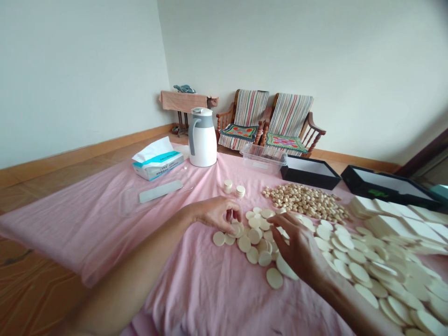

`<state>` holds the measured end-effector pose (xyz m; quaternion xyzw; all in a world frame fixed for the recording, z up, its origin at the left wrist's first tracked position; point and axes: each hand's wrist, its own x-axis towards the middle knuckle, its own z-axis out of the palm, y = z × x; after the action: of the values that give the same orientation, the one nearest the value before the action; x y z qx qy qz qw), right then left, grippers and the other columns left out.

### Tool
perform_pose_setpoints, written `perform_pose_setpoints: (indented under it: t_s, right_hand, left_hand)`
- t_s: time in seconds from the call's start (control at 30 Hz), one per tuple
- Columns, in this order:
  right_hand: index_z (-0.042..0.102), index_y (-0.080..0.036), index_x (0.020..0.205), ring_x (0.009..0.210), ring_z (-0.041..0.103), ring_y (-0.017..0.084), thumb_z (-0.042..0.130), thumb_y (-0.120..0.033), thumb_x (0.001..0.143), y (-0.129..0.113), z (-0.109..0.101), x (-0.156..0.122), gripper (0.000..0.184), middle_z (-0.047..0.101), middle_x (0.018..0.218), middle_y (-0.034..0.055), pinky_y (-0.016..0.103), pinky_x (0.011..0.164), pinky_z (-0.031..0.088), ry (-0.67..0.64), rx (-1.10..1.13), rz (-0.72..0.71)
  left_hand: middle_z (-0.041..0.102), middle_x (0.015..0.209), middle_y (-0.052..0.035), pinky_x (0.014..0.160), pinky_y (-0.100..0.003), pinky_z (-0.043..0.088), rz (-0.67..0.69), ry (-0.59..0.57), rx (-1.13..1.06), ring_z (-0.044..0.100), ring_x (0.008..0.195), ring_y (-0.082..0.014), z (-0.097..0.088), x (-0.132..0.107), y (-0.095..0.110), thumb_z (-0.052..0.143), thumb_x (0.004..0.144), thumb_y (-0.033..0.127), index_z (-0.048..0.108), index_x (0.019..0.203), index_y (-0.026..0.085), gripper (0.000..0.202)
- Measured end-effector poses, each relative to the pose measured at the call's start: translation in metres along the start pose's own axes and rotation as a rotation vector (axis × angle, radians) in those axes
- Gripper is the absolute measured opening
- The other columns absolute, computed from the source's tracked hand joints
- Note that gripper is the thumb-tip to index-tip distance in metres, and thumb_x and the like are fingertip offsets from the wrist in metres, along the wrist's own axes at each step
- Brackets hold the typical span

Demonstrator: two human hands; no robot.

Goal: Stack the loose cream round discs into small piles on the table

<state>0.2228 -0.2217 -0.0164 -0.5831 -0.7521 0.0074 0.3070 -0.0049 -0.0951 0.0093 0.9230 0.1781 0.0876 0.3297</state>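
Observation:
Low over the pink cloth, my left hand [217,212] curls its thumb and fingers around pale round wooden discs [238,228] at the left end of a loose pile. How many it grips I cannot tell. My right hand [293,233] hovers palm down over the same pile, its thumb and fingers apart, with discs [255,235] lying just beside the fingertips. Nothing shows in its grasp, though the palm is hidden. Beyond my left hand stand two short stacks of small discs, one stack [227,185] left of the other stack [240,191].
Larger discs [357,256] spread to the right, near stacked white square pieces [395,224]. Behind lie a heap of small wooden pieces [304,200], a black box [310,172], another black box [388,186] and a clear container [262,158]. A white jug [203,144] and tissue pack [157,161] stand back left.

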Motion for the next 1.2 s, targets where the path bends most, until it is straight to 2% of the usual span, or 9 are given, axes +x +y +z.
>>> perform_pose_setpoints:
  t_s: [0.17,0.4,0.5,0.67,0.77,0.87,0.97,1.1,1.2]
  right_hand:
    - [0.062,-0.022,0.096,0.089,0.06,0.02,0.042,-0.019,0.088,0.009,0.001,-0.008,0.021,0.064,0.096,0.0081,0.033,0.078,0.049,0.06,0.058,0.0]
    - [0.06,-0.021,0.097,0.092,0.059,0.02,0.044,-0.018,0.089,0.022,0.004,-0.012,0.019,0.062,0.098,0.0082,0.033,0.081,0.048,0.03,0.087,-0.016]
    - [0.06,-0.021,0.099,0.092,0.058,0.02,0.043,-0.019,0.09,0.022,0.003,-0.013,0.02,0.062,0.098,0.0086,0.033,0.082,0.048,0.017,0.097,-0.033]
    - [0.061,-0.021,0.101,0.09,0.058,0.019,0.042,-0.019,0.09,0.021,0.003,-0.015,0.022,0.061,0.099,0.0085,0.033,0.081,0.048,-0.007,0.099,-0.037]
    - [0.061,-0.021,0.1,0.09,0.057,0.019,0.042,-0.019,0.091,0.022,0.004,-0.015,0.021,0.061,0.098,0.0085,0.033,0.081,0.048,-0.015,0.093,-0.033]
    - [0.061,-0.02,0.101,0.09,0.057,0.019,0.042,-0.019,0.091,0.022,0.004,-0.015,0.021,0.061,0.098,0.0085,0.034,0.081,0.048,-0.009,0.094,-0.043]
    - [0.061,-0.019,0.101,0.089,0.057,0.019,0.043,-0.017,0.09,0.021,0.005,-0.016,0.021,0.061,0.098,0.0082,0.034,0.079,0.048,0.012,0.098,-0.058]
    - [0.061,-0.018,0.1,0.089,0.057,0.018,0.044,-0.016,0.089,0.021,0.006,-0.016,0.02,0.061,0.098,0.0075,0.033,0.079,0.048,0.032,0.086,-0.063]
    - [0.06,-0.018,0.1,0.089,0.058,0.018,0.045,-0.016,0.089,0.021,0.006,-0.016,0.019,0.061,0.097,0.0072,0.032,0.079,0.048,0.033,0.084,-0.066]
  left_hand:
    - [0.062,0.088,-0.0002,0.065,-0.021,0.041,-0.034,-0.048,0.096,0.057,0.075,-0.0152,0.005,-0.001,0.01,0.079,0.057,0.023,0.064,0.095,0.02,0.041]
    - [0.065,0.087,-0.0004,0.073,-0.021,0.041,-0.016,0.001,0.127,0.058,0.079,-0.0144,0.004,0.002,0.007,0.059,0.069,0.01,0.067,0.087,0.019,0.021]
    - [0.069,0.086,0.0003,0.075,-0.02,0.043,-0.116,0.117,0.081,0.061,0.08,-0.0133,0.003,0.003,-0.007,0.054,0.071,0.008,0.069,0.084,0.019,0.023]
    - [0.07,0.086,-0.0032,0.067,-0.021,0.045,-0.318,0.424,0.135,0.062,0.074,-0.0137,0.008,0.007,-0.039,0.049,0.072,0.01,0.066,0.084,0.014,0.021]
    - [0.07,0.085,-0.0039,0.066,-0.022,0.047,-0.381,0.515,0.166,0.063,0.074,-0.0148,0.007,0.007,-0.049,0.05,0.072,0.011,0.066,0.083,0.014,0.019]
    - [0.07,0.09,-0.0045,0.068,-0.022,0.047,-0.393,0.566,0.185,0.063,0.076,-0.0148,0.002,0.005,-0.047,0.051,0.073,0.012,0.066,0.086,0.014,0.021]
    - [0.069,0.089,-0.0039,0.069,-0.022,0.047,-0.339,0.504,0.167,0.062,0.077,-0.0142,-0.002,0.003,-0.034,0.055,0.075,0.016,0.067,0.085,0.015,0.016]
    - [0.067,0.083,-0.0014,0.065,-0.019,0.046,-0.15,0.121,0.049,0.061,0.072,-0.0123,0.0,0.003,-0.015,0.068,0.07,0.021,0.069,0.091,0.017,0.021]
    - [0.062,0.085,-0.0019,0.065,-0.02,0.044,-0.03,-0.037,0.049,0.057,0.072,-0.0122,0.003,0.003,-0.005,0.067,0.067,0.014,0.067,0.101,0.018,0.033]
